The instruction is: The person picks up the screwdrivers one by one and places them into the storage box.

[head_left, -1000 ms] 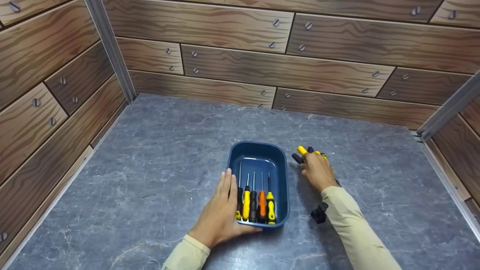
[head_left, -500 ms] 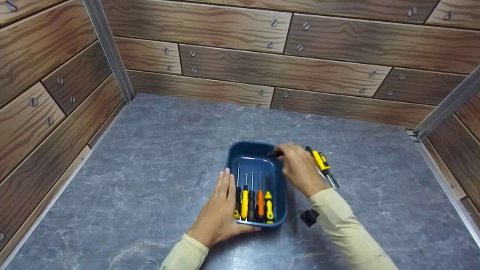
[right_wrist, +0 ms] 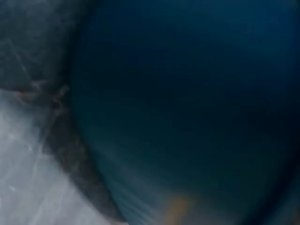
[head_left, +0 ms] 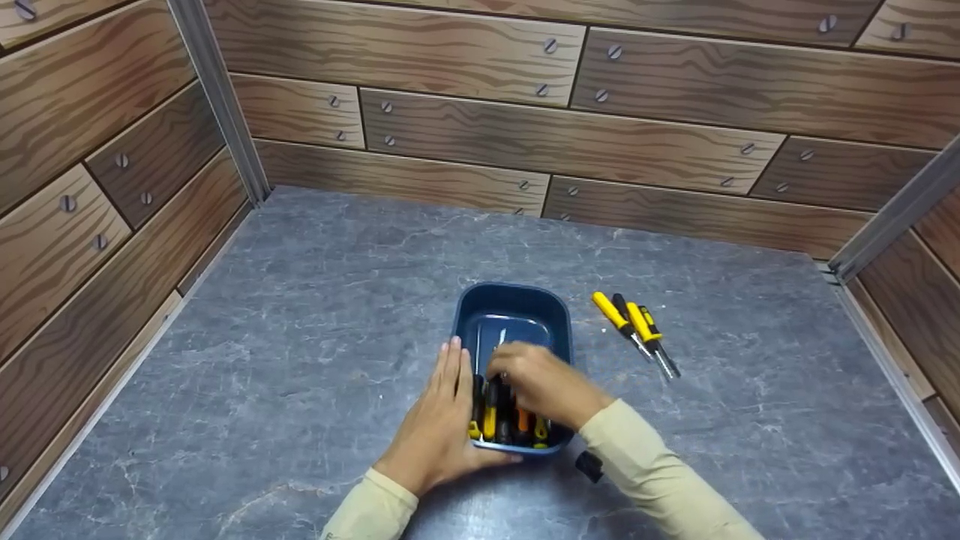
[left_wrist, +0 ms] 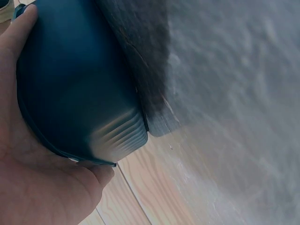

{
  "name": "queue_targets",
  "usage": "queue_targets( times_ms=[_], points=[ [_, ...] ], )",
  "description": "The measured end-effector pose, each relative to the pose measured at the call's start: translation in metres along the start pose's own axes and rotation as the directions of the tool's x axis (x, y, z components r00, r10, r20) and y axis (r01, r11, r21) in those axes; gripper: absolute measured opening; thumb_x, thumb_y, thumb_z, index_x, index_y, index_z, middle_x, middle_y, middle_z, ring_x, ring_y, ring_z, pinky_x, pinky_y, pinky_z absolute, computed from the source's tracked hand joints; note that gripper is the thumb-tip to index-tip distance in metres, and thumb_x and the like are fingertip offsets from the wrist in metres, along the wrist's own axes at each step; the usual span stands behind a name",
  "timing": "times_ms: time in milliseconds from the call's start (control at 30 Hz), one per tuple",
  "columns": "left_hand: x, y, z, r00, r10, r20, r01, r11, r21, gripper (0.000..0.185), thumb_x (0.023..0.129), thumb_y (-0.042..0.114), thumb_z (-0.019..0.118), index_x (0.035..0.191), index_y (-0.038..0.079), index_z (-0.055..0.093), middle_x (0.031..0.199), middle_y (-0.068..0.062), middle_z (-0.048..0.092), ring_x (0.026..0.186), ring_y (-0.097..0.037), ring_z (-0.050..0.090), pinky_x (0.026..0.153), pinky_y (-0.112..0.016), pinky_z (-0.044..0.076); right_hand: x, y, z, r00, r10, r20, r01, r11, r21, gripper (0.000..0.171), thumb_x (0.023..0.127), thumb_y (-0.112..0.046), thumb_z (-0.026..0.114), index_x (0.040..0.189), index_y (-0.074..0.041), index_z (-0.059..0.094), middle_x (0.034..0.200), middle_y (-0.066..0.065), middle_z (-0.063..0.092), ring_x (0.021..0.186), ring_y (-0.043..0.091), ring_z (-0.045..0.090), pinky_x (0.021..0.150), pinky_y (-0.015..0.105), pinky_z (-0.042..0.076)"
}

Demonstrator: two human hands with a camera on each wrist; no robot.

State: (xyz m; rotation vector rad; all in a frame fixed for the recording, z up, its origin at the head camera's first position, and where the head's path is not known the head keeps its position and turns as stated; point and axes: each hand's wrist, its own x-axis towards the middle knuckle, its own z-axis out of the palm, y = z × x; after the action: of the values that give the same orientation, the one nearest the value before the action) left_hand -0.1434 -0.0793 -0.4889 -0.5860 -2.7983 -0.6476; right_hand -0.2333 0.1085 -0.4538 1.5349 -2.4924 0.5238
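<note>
A dark blue plastic box stands on the table with several screwdrivers lying side by side in its near half, handles towards me. My left hand rests against the box, straight fingers along its left wall and thumb along the near end; the left wrist view shows the same hand against the outer wall. Over the inside of the box, my right hand has curled fingers holding a black-handled screwdriver, mostly hidden by the hand. The right wrist view is blurred and filled by the box wall.
Several more screwdrivers, with yellow and black handles, lie in a loose bunch to the right of the box on the grey marbled table. Wood-patterned walls enclose the back and sides.
My right hand has picked a black-handled screwdriver from the bunch at the right and carried it left over the box. The left hand and the box have stayed in place.
</note>
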Motion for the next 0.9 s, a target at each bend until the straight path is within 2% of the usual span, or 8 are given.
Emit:
queue_targets(
  times_ms=[133, 367, 700, 900],
  points=[
    [-0.0002, 0.0003, 0.0007, 1.000, -0.002, -0.004, 0.002, 1.000, 0.005, 0.137, 0.070, 0.082, 0.069, 0.154, -0.015, 0.020, 0.163, -0.034, 0.010, 0.151, -0.045, 0.014, 0.121, -0.047, 0.025, -0.0002, -0.0041, 0.0090, 0.996, -0.029, 0.083, 0.028, 1.000, 0.014, 0.033, 0.072, 0.016, 0.066, 0.096, -0.004, 0.076, 0.097, 0.005, 0.071, 0.088, 0.019, 0.068, 0.084, 0.032, 0.058],
    [-0.0006, 0.0001, 0.0007, 1.000, 0.009, -0.019, -0.009, 1.000, 0.011, 0.139, 0.069, 0.082, 0.070, 0.154, -0.015, 0.019, 0.163, -0.034, 0.010, 0.151, -0.045, 0.015, 0.121, -0.047, 0.025, 0.0004, -0.0073, 0.0117, 0.988, -0.012, 0.155, 0.002, 0.998, 0.065, 0.035, 0.074, 0.016, 0.065, 0.099, -0.006, 0.077, 0.098, 0.002, 0.072, 0.089, 0.016, 0.068, 0.084, 0.030, 0.058],
    [0.0000, 0.0001, -0.0001, 1.000, -0.007, -0.003, 0.007, 1.000, 0.012, 0.139, 0.069, 0.081, 0.071, 0.154, -0.015, 0.019, 0.163, -0.033, 0.009, 0.151, -0.044, 0.014, 0.120, -0.047, 0.027, -0.0020, -0.0064, 0.0117, 0.985, 0.003, 0.173, -0.018, 0.997, 0.081, 0.036, 0.072, 0.013, 0.070, 0.103, -0.004, 0.077, 0.098, 0.003, 0.071, 0.090, 0.016, 0.068, 0.086, 0.029, 0.058],
    [-0.0001, 0.0002, -0.0001, 1.000, -0.006, 0.006, 0.006, 1.000, 0.012, 0.139, 0.069, 0.082, 0.070, 0.154, -0.015, 0.019, 0.163, -0.033, 0.009, 0.151, -0.044, 0.013, 0.120, -0.047, 0.027, -0.0029, -0.0064, 0.0101, 0.984, 0.013, 0.176, -0.032, 0.994, 0.105, 0.038, 0.073, 0.015, 0.066, 0.105, -0.003, 0.077, 0.103, 0.005, 0.072, 0.094, 0.017, 0.069, 0.090, 0.030, 0.057]
  ],
)
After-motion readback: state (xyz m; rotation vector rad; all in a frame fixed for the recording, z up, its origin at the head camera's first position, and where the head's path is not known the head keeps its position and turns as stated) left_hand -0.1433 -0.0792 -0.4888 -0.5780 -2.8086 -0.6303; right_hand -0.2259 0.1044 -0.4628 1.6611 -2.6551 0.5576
